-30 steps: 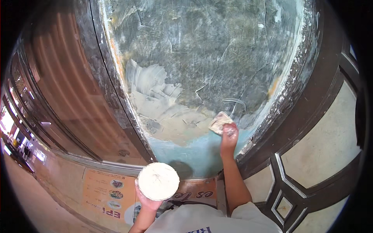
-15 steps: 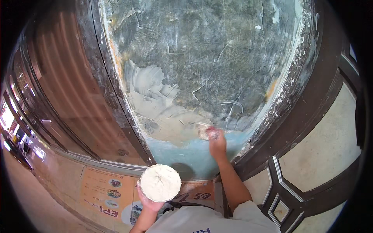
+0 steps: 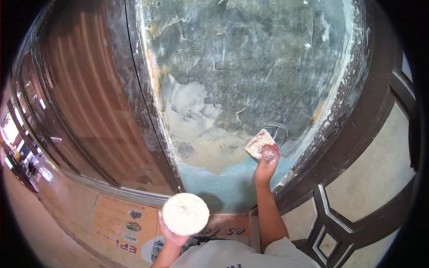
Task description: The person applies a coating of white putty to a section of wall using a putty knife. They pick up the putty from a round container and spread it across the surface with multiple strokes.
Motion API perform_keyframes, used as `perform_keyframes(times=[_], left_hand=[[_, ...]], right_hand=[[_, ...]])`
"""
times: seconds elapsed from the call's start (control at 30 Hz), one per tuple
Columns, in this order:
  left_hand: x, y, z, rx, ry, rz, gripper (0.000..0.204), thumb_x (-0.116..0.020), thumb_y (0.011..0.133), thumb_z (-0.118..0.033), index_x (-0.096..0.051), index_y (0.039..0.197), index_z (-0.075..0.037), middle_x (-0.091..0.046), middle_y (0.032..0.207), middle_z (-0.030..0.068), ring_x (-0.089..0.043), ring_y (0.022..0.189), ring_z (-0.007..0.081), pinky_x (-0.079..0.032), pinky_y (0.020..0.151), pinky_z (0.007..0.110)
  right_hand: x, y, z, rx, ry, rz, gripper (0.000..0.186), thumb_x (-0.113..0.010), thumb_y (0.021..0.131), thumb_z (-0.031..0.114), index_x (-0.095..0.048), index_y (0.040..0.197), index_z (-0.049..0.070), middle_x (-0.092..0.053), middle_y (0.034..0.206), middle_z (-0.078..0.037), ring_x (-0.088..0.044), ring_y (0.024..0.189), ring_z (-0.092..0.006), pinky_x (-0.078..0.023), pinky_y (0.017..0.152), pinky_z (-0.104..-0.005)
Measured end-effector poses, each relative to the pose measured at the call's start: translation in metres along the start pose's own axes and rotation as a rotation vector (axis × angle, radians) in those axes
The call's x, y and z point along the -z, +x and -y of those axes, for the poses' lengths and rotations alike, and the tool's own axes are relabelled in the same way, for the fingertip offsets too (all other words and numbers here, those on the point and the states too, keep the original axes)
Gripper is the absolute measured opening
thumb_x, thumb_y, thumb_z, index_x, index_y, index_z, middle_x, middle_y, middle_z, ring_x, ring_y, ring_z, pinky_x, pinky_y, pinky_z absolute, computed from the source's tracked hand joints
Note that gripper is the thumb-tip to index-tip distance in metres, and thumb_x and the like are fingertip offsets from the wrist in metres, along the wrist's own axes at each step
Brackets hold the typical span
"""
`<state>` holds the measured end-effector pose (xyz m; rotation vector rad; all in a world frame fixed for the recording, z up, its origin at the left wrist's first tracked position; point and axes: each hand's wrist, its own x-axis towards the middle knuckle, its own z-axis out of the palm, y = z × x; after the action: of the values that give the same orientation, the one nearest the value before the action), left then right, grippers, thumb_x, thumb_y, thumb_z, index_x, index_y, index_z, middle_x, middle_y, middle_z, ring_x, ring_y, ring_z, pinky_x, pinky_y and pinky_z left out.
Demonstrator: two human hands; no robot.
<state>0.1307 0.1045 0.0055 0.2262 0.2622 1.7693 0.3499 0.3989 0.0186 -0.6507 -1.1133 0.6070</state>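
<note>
My left hand [image 3: 174, 236] supports a round bowl of creamy white putty [image 3: 185, 214] from below at its left edge, low in front of me. My right hand [image 3: 269, 156] grips a broad putty knife [image 3: 258, 142] near its reddish handle. Putty coats the visible face of the blade, which is tilted up at the lower part of a wall [image 3: 250, 67]. Whether the blade touches the wall, I cannot tell. That wall is mottled dark green-grey, and a pale smeared patch of putty [image 3: 196, 120] spreads over its lower left. Below it runs a pale blue-green band [image 3: 205, 182].
A dark-framed brown glass panel [image 3: 85, 102] stands left of the wall. On the right is a dark wooden door [image 3: 371, 165] with pale panels. An orange printed banner [image 3: 111, 219] lies on the floor near my feet.
My right hand has moved right and turned the putty knife, so its putty-coated face now shows. The view has shifted slightly; the bowl stays in my left hand.
</note>
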Motion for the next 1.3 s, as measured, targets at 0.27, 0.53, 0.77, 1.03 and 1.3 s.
perform_keyframes(times=[0.27, 0.53, 0.77, 1.03, 1.3], left_hand=[[0.010, -0.002, -0.026, 0.015, 0.028, -0.001, 0.079, -0.038, 0.093, -0.069, -0.038, 0.152, -0.017, -0.035, 0.159, 0.0099, -0.035, 0.144, 0.0372, -0.028, 0.116, 0.060], [0.027, 0.000, -0.050, 0.032, -0.018, -0.025, 0.078, -0.039, 0.092, -0.069, -0.039, 0.152, -0.019, -0.036, 0.158, 0.0111, -0.036, 0.143, 0.0391, -0.029, 0.115, 0.062], [0.027, 0.000, -0.068, 0.056, -0.008, -0.004, 0.078, -0.039, 0.093, -0.069, -0.038, 0.153, -0.019, -0.035, 0.158, 0.0107, -0.036, 0.143, 0.0396, -0.030, 0.115, 0.061], [0.033, -0.011, -0.096, 0.010, 0.147, 0.013, 0.077, -0.033, 0.094, -0.069, -0.038, 0.152, -0.020, -0.034, 0.159, 0.0090, -0.035, 0.144, 0.0376, -0.029, 0.114, 0.062], [0.057, -0.013, -0.112, 0.090, 0.057, -0.011, 0.076, -0.037, 0.093, -0.068, -0.038, 0.153, -0.021, -0.033, 0.160, 0.0073, -0.032, 0.145, 0.0370, -0.025, 0.116, 0.063]], right_hand=[[-0.027, -0.011, 0.017, -0.047, -0.332, 0.243, 0.029, -0.055, 0.100, 0.009, -0.052, 0.127, -0.002, -0.066, 0.115, -0.013, -0.064, 0.106, -0.0207, -0.051, 0.093, -0.0358], [-0.041, -0.040, 0.015, -0.079, -0.348, 0.333, 0.029, -0.051, 0.102, 0.007, -0.049, 0.130, -0.003, -0.064, 0.119, -0.013, -0.062, 0.109, -0.0208, -0.049, 0.097, -0.0345], [-0.084, -0.069, 0.034, 0.053, -0.208, 0.279, 0.023, -0.057, 0.099, 0.012, -0.055, 0.120, 0.002, -0.065, 0.115, -0.014, -0.065, 0.103, -0.0252, -0.050, 0.092, -0.0386], [-0.094, -0.062, 0.048, -0.089, -0.478, 0.254, 0.022, -0.058, 0.098, 0.016, -0.055, 0.117, 0.005, -0.070, 0.107, -0.017, -0.069, 0.094, -0.0343, -0.052, 0.081, -0.0416], [-0.116, -0.090, 0.032, -0.048, -0.892, 0.705, 0.024, -0.058, 0.098, 0.020, -0.057, 0.115, 0.004, -0.066, 0.102, -0.023, -0.066, 0.094, -0.0408, -0.052, 0.080, -0.0455]])
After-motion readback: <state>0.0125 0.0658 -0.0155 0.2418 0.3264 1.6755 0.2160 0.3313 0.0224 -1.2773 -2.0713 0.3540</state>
